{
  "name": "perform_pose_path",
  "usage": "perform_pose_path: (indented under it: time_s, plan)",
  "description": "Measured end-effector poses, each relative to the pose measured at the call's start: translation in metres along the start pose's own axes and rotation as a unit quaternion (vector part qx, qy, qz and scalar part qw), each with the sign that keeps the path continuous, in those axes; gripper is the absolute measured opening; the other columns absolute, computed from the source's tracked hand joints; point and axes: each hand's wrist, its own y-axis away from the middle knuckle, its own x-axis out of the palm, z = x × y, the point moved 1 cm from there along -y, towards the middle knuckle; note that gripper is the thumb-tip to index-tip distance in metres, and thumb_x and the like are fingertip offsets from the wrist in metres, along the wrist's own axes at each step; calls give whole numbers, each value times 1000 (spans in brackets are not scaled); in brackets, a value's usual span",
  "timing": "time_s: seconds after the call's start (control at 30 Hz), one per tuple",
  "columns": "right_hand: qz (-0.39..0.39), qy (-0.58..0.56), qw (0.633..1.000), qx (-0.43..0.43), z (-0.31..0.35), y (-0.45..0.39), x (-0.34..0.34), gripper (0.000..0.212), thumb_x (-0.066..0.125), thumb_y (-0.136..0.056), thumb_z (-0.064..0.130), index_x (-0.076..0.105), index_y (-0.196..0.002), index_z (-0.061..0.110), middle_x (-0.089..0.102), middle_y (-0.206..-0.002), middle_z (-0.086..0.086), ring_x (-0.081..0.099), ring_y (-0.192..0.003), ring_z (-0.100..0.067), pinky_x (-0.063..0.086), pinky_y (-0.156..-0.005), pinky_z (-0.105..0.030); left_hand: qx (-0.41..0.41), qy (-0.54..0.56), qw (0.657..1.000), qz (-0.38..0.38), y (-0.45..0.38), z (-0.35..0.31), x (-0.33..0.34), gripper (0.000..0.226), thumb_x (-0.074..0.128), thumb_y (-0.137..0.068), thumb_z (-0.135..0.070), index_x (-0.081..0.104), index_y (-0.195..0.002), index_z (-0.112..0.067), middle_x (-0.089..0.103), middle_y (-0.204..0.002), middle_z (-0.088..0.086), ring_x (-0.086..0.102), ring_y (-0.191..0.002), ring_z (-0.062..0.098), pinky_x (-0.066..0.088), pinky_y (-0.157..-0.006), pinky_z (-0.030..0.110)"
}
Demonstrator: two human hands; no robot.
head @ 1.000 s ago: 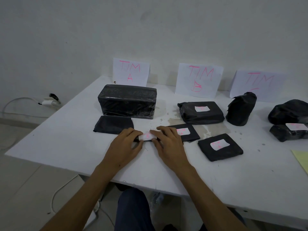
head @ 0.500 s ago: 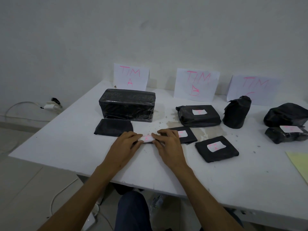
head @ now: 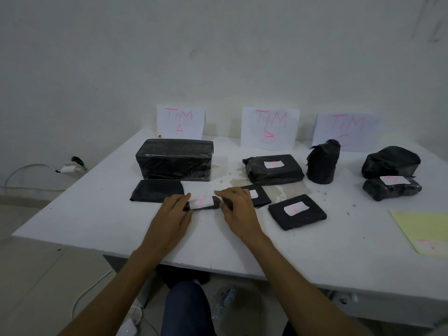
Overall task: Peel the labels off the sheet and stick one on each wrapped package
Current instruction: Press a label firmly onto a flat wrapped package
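Labels sheet (head: 426,232) sits at three o'clock on the table (head: 97,214), well apart. Flat packages crowd at twelve. Small package (head: 202,202), white label (head: 201,202) on top, lies between left hand (head: 173,215) and right hand (head: 238,212), fingers curled on its ends.

3 paper signs (head: 269,128) lean on the wall (head: 218,57); a plug (head: 70,167) lies left.

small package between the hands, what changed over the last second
Little changed. The fingers of the left hand and right hand have slid apart, uncovering more of the white label and the dark ends of the small package, which both hands still hold on the table. The other packages and the yellow sheet stayed put.
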Motion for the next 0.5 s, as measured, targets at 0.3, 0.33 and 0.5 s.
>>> perform_pose_path:
  time_s: [0.3, 0.33, 0.5]
  plan:
    - [-96, 47, 994, -31, -17, 19, -89, 19, 63, -90, 7, 71, -106, 15, 69, -107, 0, 57, -104, -16, 43, -94, -24, 121, 89, 988, -38, -13, -111, 18, 24, 60, -95, -13, 61, -119, -10, 61, -117, 6, 56, -109, 20, 48, -97, 31]
    - [-109, 55, 992, -25, -23, 23, -105, 17, 63, -90, 7, 71, -103, 15, 69, -106, -1, 58, -102, -16, 44, -93, -24, 131, 101, 986, -34, -17, -129, 23, 23, 61, -94, -12, 62, -117, -11, 62, -116, 6, 56, -108, 18, 47, -97, 29]
    - [-168, 106, 980, 29, -61, 57, -191, 18, 61, -89, 5, 70, -96, 19, 68, -98, 4, 54, -94, -14, 37, -81, -9, 202, 172, 964, 7, -27, -217, 54, 19, 58, -95, -13, 61, -114, -15, 60, -110, -1, 55, -103, 12, 47, -91, 23]
